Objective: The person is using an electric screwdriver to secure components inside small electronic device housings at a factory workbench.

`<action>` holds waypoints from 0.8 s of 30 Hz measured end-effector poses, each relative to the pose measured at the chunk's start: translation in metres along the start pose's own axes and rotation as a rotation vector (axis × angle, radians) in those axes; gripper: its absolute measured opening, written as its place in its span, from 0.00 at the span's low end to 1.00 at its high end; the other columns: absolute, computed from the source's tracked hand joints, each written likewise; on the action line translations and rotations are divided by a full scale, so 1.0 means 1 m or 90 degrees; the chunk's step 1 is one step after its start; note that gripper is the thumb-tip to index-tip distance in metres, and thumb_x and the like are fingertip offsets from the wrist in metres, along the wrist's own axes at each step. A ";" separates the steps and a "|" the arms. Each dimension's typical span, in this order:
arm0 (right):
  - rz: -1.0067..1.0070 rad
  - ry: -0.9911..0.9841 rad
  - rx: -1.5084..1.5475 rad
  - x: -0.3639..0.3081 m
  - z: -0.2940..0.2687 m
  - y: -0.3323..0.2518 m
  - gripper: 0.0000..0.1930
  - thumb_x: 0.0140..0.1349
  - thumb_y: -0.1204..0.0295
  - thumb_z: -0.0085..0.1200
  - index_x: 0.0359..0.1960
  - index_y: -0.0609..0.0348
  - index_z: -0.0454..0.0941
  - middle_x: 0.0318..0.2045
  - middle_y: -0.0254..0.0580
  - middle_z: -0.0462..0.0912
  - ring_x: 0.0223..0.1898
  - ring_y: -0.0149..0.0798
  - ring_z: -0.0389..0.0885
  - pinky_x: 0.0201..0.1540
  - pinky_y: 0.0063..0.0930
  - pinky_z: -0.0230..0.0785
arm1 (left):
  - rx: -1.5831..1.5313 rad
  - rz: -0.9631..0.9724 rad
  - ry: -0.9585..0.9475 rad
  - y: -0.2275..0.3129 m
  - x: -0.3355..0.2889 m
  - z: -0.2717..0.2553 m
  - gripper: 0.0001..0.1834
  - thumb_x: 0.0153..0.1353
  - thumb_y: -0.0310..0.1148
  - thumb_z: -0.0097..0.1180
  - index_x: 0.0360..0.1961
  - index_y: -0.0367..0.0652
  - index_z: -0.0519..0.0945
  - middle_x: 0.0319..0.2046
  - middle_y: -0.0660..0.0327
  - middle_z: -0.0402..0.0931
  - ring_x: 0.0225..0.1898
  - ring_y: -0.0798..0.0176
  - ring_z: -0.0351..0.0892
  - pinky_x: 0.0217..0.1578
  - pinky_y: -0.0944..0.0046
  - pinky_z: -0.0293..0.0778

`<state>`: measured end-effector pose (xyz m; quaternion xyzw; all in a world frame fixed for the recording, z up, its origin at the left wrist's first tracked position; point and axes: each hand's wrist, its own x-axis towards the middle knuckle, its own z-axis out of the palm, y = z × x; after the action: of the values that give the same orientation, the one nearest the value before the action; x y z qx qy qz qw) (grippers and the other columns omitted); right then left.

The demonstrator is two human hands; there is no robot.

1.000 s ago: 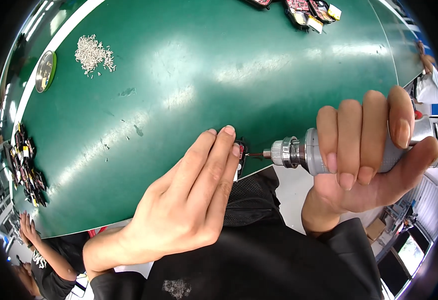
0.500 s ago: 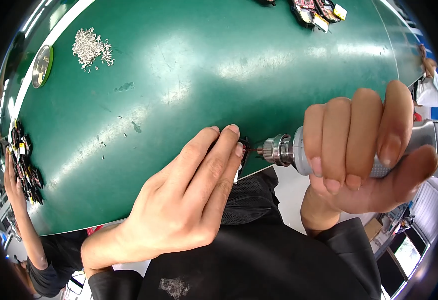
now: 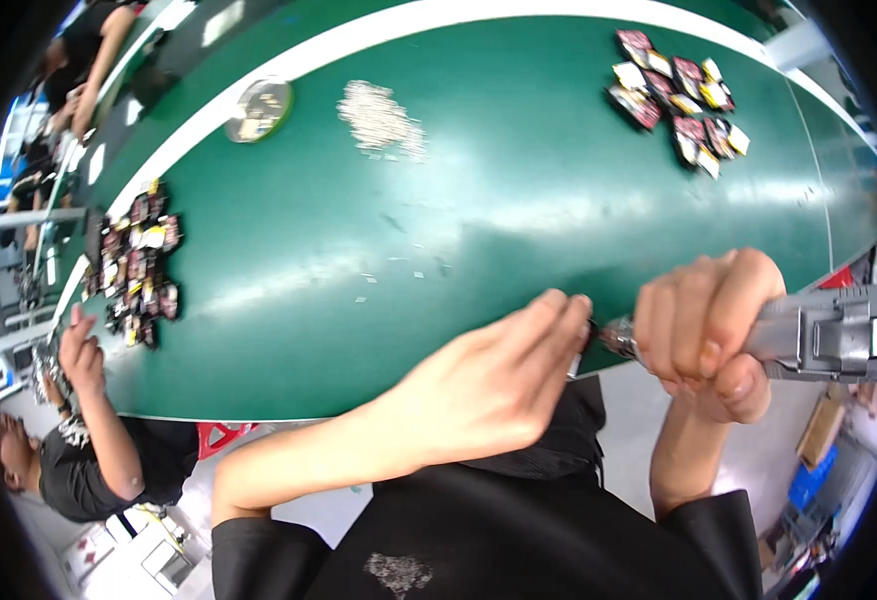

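Note:
Close to the table's near edge, my left hand is closed on a small black part, its fingertips covering most of it. A pale bit of the part shows below the fingers. Wrapped round the body of a grey electric screwdriver is my right hand, closed. The screwdriver lies sideways, its metal nose pointing left at the part. The nose is blurred, so I cannot tell whether the tip touches.
A heap of small silvery pieces lies on the green table, beside a round dish. Black-and-red assemblies with pale tags form a right group and a left group. A co-worker's hand is at far left.
My view has swung, so the table things sit farther right and more assemblies show. My right hand's fingers have curled tighter round the screwdriver. My left hand still holds the part.

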<state>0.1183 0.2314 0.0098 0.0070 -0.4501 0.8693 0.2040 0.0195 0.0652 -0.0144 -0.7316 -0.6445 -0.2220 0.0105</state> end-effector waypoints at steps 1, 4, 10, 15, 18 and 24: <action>0.020 -0.041 0.006 0.003 -0.003 -0.002 0.14 0.51 0.71 0.66 0.25 0.59 0.69 0.14 0.34 0.71 0.14 0.30 0.66 0.19 0.25 0.60 | 0.022 0.001 0.007 0.000 -0.002 0.001 0.21 0.42 0.26 0.57 0.39 0.23 0.78 0.47 0.44 0.74 0.49 0.49 0.74 0.46 0.60 0.76; -0.056 -0.266 0.042 0.017 -0.026 0.001 0.13 0.51 0.72 0.69 0.26 0.62 0.74 0.15 0.37 0.76 0.14 0.33 0.74 0.18 0.23 0.66 | 0.033 0.023 -0.006 -0.002 -0.009 -0.004 0.20 0.45 0.27 0.57 0.39 0.25 0.79 0.48 0.46 0.75 0.50 0.51 0.74 0.49 0.61 0.75; -0.161 -0.095 0.147 -0.008 -0.040 -0.001 0.13 0.62 0.66 0.58 0.25 0.54 0.67 0.09 0.30 0.70 0.08 0.24 0.69 0.15 0.15 0.67 | 0.125 -0.338 0.154 -0.043 -0.081 -0.065 0.30 0.38 0.18 0.62 0.50 0.37 0.77 0.50 0.52 0.75 0.46 0.49 0.76 0.47 0.56 0.74; -0.100 -0.017 0.153 -0.017 -0.040 0.018 0.14 0.63 0.65 0.56 0.25 0.53 0.64 0.07 0.28 0.64 0.06 0.24 0.62 0.12 0.17 0.62 | 0.424 -0.689 0.246 -0.110 -0.188 -0.128 0.19 0.60 0.24 0.54 0.54 0.35 0.73 0.50 0.49 0.75 0.52 0.44 0.71 0.53 0.52 0.67; -0.054 0.009 0.190 -0.021 -0.033 0.027 0.14 0.63 0.65 0.56 0.25 0.54 0.64 0.08 0.29 0.64 0.06 0.25 0.61 0.13 0.20 0.60 | 0.533 -0.715 0.138 -0.126 -0.223 -0.126 0.20 0.65 0.30 0.50 0.57 0.34 0.70 0.56 0.46 0.70 0.59 0.41 0.64 0.61 0.49 0.59; 0.004 0.017 0.261 -0.024 -0.033 0.041 0.14 0.65 0.63 0.52 0.27 0.55 0.63 0.10 0.31 0.64 0.09 0.27 0.62 0.16 0.23 0.59 | 0.250 -0.557 0.179 -0.061 -0.121 -0.083 0.16 0.53 0.18 0.58 0.44 0.37 0.78 0.48 0.51 0.74 0.51 0.48 0.73 0.51 0.55 0.68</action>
<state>0.1311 0.2281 -0.0471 0.0354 -0.2611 0.9433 0.2019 -0.0729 -0.0630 0.0031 -0.3396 -0.9130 -0.1767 0.1407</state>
